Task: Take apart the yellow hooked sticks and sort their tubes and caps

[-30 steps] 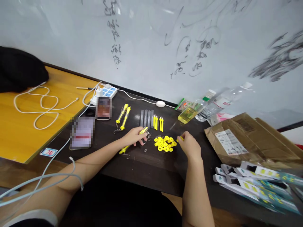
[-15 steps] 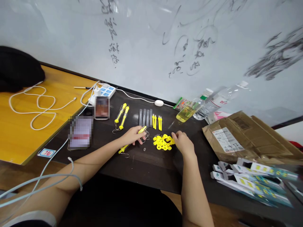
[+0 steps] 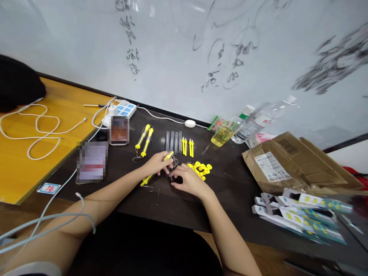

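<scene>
My left hand [image 3: 157, 164] is closed on a yellow spring-scale part [image 3: 168, 155], which sticks up past the thumb. Near it my right hand [image 3: 188, 179] hovers over the table with thumb and fingers apart. Thin metal hooks [image 3: 174, 161] lie tangled between the hands. Yellow ring caps [image 3: 202, 167] are heaped right behind the right hand, partly hidden by it. One spring scale [image 3: 146, 180] with a hook lies under the left wrist. Two assembled spring scales [image 3: 147, 142] lie farther left. Clear tubes [image 3: 174, 142] stand in a row beside yellow inner rods [image 3: 187, 147].
Two blurred-out phones [image 3: 119, 130] and a power strip [image 3: 123, 110] are on the left, with a pale cable [image 3: 46, 211] crossing my left arm. A bottle of yellow liquid [image 3: 227, 132], a cardboard parcel [image 3: 287, 161] and opened small boxes [image 3: 301, 214] stand to the right.
My right hand has left the yellow caps and moved left, close to my left hand, with its fingers spread. The left hand keeps its hold on the yellow part. The view has shifted slightly.
</scene>
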Demonstrator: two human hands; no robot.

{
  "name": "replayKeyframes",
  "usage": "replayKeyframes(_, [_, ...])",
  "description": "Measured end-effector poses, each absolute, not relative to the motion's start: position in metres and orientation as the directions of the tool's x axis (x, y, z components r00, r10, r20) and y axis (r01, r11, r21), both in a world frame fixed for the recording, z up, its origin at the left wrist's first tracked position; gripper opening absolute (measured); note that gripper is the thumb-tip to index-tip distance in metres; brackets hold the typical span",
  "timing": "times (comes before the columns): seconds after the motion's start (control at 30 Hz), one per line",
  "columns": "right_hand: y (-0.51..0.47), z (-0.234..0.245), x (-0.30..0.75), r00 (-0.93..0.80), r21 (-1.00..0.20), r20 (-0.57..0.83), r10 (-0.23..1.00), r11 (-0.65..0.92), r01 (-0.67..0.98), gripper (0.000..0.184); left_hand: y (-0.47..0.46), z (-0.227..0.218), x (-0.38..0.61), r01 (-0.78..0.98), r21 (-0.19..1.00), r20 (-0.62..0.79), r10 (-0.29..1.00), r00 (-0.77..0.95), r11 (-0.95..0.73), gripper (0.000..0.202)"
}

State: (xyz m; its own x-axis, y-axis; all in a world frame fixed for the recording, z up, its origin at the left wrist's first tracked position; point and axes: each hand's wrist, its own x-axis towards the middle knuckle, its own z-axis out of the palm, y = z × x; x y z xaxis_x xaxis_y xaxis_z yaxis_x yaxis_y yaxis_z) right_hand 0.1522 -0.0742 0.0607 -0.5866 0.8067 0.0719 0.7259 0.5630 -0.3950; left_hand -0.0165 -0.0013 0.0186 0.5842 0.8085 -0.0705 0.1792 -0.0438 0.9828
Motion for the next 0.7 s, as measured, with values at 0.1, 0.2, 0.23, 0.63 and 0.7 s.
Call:
replayKeyframes(0.1, [-0.073, 0.055, 0.151, -0.600, -0.381, 0.056, 0.798, 0.572, 0.726, 0.012, -0.002, 0.020, -0.017, 0.187, 0.981, -0.074, 0.807, 0.586, -0.046, 0.027])
replayKeyframes(0.2, [-0.069, 0.048, 0.161, -0.582, -0.339, 0.085, 0.809, 0.573, 0.746, 0.010, -0.002, 0.022, -0.017, 0.197, 0.979, -0.081, 0.808, 0.583, -0.043, 0.028])
replayKeyframes(0.23, [-0.068, 0.047, 0.166, -0.556, -0.313, 0.109, 0.824, 0.559, 0.767, 0.010, -0.002, 0.022, -0.017, 0.200, 0.979, -0.084, 0.811, 0.580, -0.041, 0.027])
replayKeyframes(0.63, [-0.063, 0.050, 0.221, -0.218, -0.056, 0.165, 0.962, 0.229, 0.972, 0.012, -0.002, 0.025, -0.017, 0.189, 0.982, -0.104, 0.821, 0.561, -0.005, 0.024])
replayKeyframes(0.7, [-0.063, 0.052, 0.219, -0.208, -0.067, 0.183, 0.961, 0.224, 0.972, 0.011, -0.003, 0.026, -0.017, 0.173, 0.985, -0.101, 0.823, 0.559, 0.003, 0.024])
